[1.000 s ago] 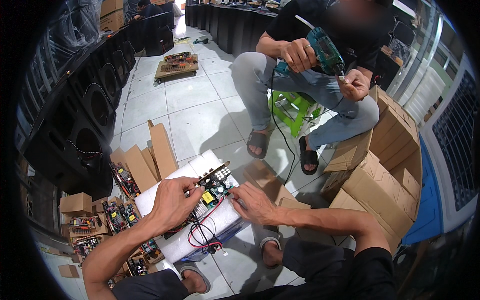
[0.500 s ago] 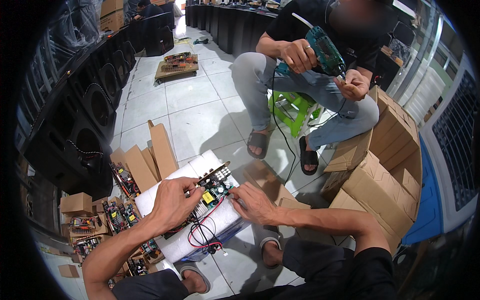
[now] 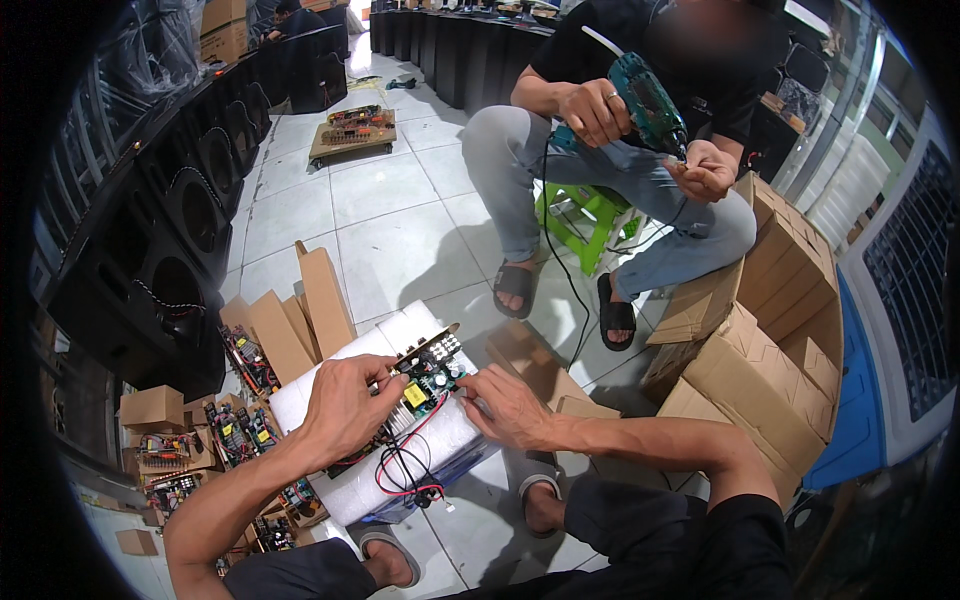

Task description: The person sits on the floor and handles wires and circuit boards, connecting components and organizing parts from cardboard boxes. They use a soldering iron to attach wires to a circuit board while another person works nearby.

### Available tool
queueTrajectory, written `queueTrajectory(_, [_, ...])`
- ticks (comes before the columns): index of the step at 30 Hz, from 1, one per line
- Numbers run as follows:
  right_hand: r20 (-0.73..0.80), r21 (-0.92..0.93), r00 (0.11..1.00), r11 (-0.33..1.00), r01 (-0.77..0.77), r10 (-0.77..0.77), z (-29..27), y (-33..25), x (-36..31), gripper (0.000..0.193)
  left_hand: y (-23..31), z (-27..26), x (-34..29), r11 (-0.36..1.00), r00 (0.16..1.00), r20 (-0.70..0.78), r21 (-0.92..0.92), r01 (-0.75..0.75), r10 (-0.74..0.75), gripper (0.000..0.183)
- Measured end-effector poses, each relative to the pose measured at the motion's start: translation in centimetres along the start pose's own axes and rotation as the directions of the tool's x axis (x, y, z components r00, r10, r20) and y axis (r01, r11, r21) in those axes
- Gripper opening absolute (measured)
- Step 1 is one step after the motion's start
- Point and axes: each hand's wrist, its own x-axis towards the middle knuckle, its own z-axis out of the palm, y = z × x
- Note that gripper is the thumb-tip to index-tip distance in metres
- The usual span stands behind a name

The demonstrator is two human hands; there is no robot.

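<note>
A circuit board (image 3: pixel 415 396) with a yellow transformer, capacitors and a metal heat sink lies across a white foam block (image 3: pixel 405 318) in front of me. Red and black wires (image 3: pixel 410 488) trail from it over the foam's near side. My left hand (image 3: pixel 345 400) pinches at the board's far-left edge, thumb and fingers together; what lies between the fingertips is hidden. Closed against the board's right edge, beside the round capacitors, is my right hand (image 3: pixel 508 407).
Loose circuit boards (image 3: pixel 240 425) and cardboard pieces crowd the floor at left, below black speaker cabinets (image 3: pixel 170 270). Opposite me a co-worker holds a teal power drill (image 3: pixel 648 100), sitting on a green stool (image 3: pixel 580 225). A large open cardboard box (image 3: pixel 755 360) stands at right.
My hands and the board hold their places. The co-worker's fingers shift slightly at the drill's tip, and the small pale piece seen there before no longer shows.
</note>
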Motion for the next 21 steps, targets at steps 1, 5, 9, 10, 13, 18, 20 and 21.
queueTrajectory(1, [0.0,-0.001,1.0,1.0,0.0,0.0,0.0,0.0,0.0,0.035,-0.1,0.0,0.0,1.0,1.0,-0.002,-0.002,-0.004,0.004,0.036])
queueTrajectory(5, [-0.003,0.006,1.0,1.0,-0.001,0.001,0.1,0.0,0.0,0.033,0.1,-0.1,0.0,1.0,1.0,0.007,0.006,0.009,-0.009,0.036])
queueTrajectory(9, [-0.003,0.008,1.0,1.0,-0.004,0.004,0.1,0.0,-0.1,0.032,-0.1,0.0,0.0,1.0,1.0,0.0,0.002,-0.01,0.01,0.035])
queueTrajectory(10, [-0.003,0.008,1.0,1.0,-0.007,0.007,0.1,0.0,-0.2,0.032,-0.1,0.1,0.0,1.0,1.0,0.001,0.005,-0.008,0.008,0.035])
queueTrajectory(13, [0.007,-0.005,1.0,1.0,0.0,0.0,0.2,0.4,-0.2,0.031,0.1,0.1,0.1,1.0,1.0,0.0,0.009,0.006,-0.006,0.035])
queueTrajectory(18, [0.013,-0.006,1.0,1.0,-0.016,0.016,0.7,0.4,0.0,0.029,-0.9,0.0,-0.1,1.0,1.0,-0.022,-0.018,0.0,0.0,0.032])
queueTrajectory(20, [0.035,-0.023,0.998,0.999,-0.048,0.049,0.9,0.6,-0.5,0.03,-0.2,-0.1,-0.1,1.0,1.0,0.002,0.021,0.024,-0.024,0.03])
queueTrajectory(21, [0.028,-0.019,0.998,0.998,-0.058,0.059,0.3,0.3,-0.7,0.03,-0.5,0.5,0.0,0.997,0.996,-0.051,-0.023,-0.068,0.067,0.03])
